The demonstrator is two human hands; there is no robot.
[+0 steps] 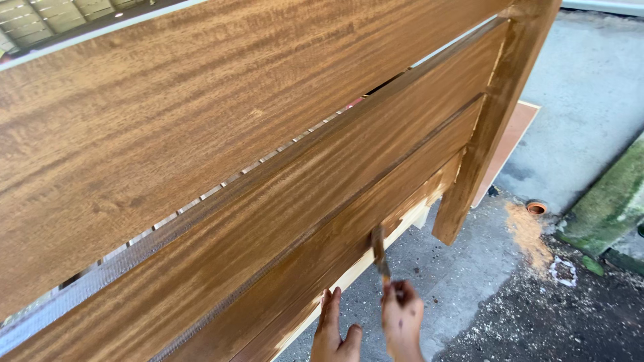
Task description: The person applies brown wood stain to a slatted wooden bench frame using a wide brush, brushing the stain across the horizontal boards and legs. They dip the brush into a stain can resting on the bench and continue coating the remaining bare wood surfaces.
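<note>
Wooden headboard-like frame (268, 154): broad horizontal boards, strong wavy grain, stained warm brown with a slight satin sheen. Lowest board (376, 221): stain patchy; along the bottom edge, pale bare wood, matt, unstained. Upright post (496, 121): same wood, stained brown, lighter streaks at the joints. Paintbrush (379, 251) in right hand (402, 322): bristles dark and wet with stain, ferrule looks metal. Concrete floor (583, 100): grey, rough, matt, with an orange-brown patch of sawdust (526, 234). Flat board (510, 141) behind the post: smooth, reddish-brown.
</note>
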